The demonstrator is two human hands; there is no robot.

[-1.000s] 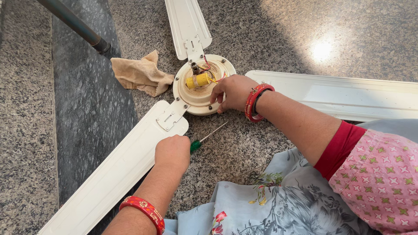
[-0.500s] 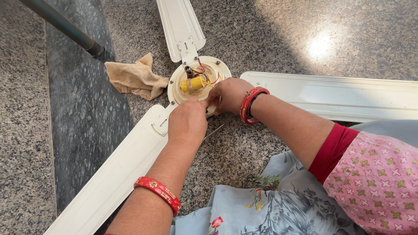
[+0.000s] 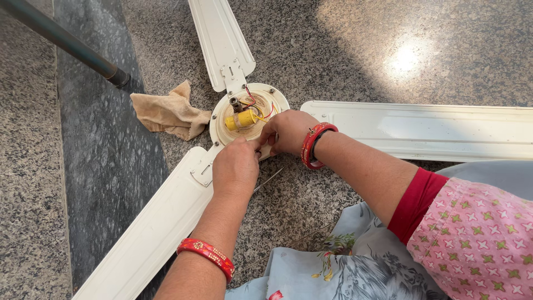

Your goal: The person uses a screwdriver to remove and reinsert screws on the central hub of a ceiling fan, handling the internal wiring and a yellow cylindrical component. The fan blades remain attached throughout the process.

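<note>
Near the centre of the frame, both hands are meeting at the lower edge of the cream ceiling fan hub (image 3: pixel 249 114), which is lying on the speckled granite floor (image 3: pixel 444 50). The left hand (image 3: pixel 235 168) is curling its fingers closed against the rim, and the right hand (image 3: pixel 288 131) is pinching there too, though what either is gripping is hidden. A crumpled tan cloth (image 3: pixel 166 113) is lying just left of the hub, and a thin metal shaft (image 3: pixel 269 180) is poking out beneath the left hand.
</note>
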